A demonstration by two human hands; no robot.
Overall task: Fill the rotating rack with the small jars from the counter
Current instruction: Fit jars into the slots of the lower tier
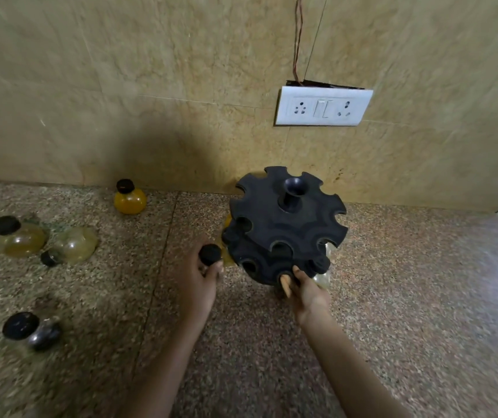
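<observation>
A black rotating rack [287, 224] with notched tiers stands on the counter near the wall. My left hand [199, 282] grips a small black-capped jar [210, 254] right beside the rack's left edge. My right hand [308, 292] holds the rack's lower front rim, fingers under it. A jar with a black cap [321, 263] sits in a lower slot by my right hand. Loose jars lie on the counter at left: a yellow one [130, 199] near the wall, two pale ones [23, 238] [74, 244], and a dark one [33, 328].
The speckled granite counter [407, 297] runs up to a beige tiled wall. A white socket plate [323, 106] with a thin wire above it hangs on the wall behind the rack.
</observation>
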